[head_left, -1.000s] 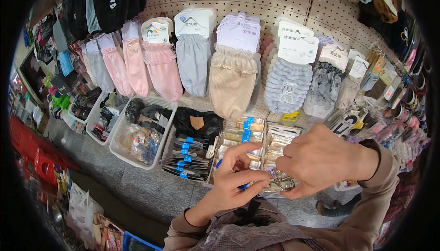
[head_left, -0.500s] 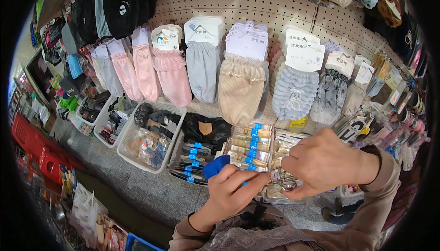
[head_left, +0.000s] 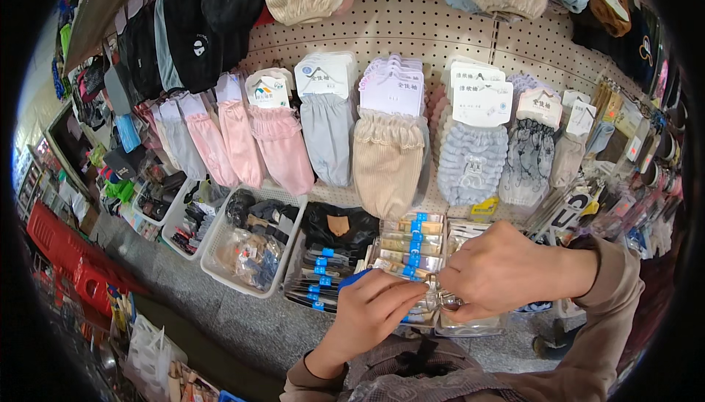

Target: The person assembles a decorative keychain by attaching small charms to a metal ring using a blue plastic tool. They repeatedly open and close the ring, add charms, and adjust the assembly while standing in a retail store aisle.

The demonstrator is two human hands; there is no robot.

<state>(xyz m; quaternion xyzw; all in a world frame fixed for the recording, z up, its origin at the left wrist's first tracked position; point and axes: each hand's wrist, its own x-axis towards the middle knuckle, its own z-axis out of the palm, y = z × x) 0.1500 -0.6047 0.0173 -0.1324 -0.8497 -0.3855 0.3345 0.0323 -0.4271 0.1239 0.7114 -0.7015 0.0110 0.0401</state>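
My left hand [head_left: 374,310] is closed in front of my body, with a piece of blue cloth [head_left: 355,279] poking out behind its knuckles. Its fingertips meet those of my right hand [head_left: 496,273], which is bent down with its fingers pinched. Small shiny metal pieces [head_left: 448,301] show between the hands, too little seen to name. Whatever the right fingers grip is hidden. Just beyond lies a box of packets with blue bands [head_left: 415,244]. Beneath the right hand is a tray of clear-wrapped goods [head_left: 470,325].
Sleeve covers, such as a beige one [head_left: 389,156] and a fluffy grey-blue one [head_left: 472,167], hang on the pegboard [head_left: 411,16]. White baskets [head_left: 211,259] of packed goods stand left of a bin of black packets [head_left: 312,284]. Red plastic stools [head_left: 92,284] are further left.
The view has shifted, so the wall goods sit lower. My hands have drawn closer together, the left one now covering more of the blue cloth.
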